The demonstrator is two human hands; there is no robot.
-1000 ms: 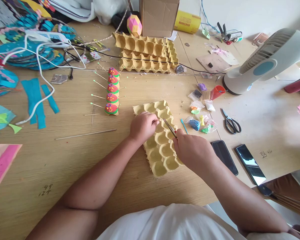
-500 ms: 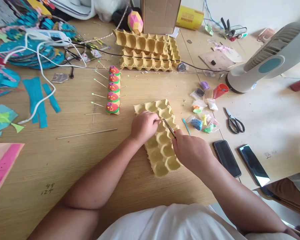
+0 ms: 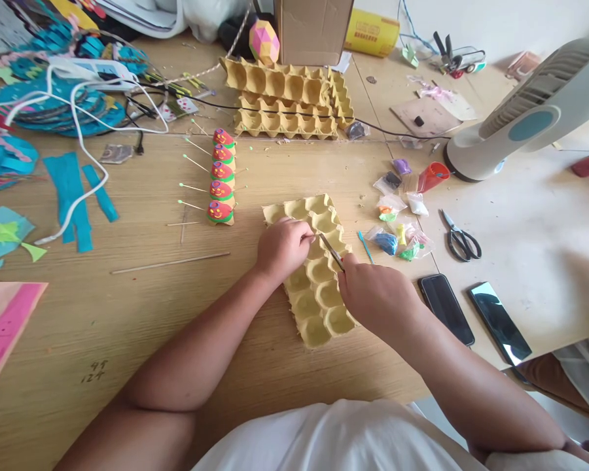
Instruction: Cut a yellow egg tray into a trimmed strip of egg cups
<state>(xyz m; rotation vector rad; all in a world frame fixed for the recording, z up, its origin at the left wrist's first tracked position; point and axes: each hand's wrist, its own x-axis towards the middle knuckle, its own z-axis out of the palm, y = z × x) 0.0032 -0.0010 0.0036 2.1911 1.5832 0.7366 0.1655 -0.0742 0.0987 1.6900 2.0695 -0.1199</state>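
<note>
A yellow egg carton tray [image 3: 319, 314] lies on the wooden table in front of me. My left hand [image 3: 282, 247] rests closed on its upper left part, fingers pressed on a cup rim. My right hand [image 3: 373, 294] is closed on a utility knife [image 3: 332, 251], whose blade slants into the tray's middle cups. A row of painted red and green egg-cup figures [image 3: 220, 176] with pins stands to the left of the tray.
More egg trays [image 3: 287, 98] are stacked at the back by a cardboard box [image 3: 314, 26]. Small bags of coloured clay [image 3: 397, 226], scissors [image 3: 461, 241], two phones [image 3: 471, 317] and a white fan [image 3: 525, 118] lie to the right. Blue paper scraps [image 3: 73, 190] and a white cable [image 3: 86, 140] sit left.
Hardly anything has moved; my right hand with the knife has shifted slightly along the tray, and my left hand stays pressed on it.
</note>
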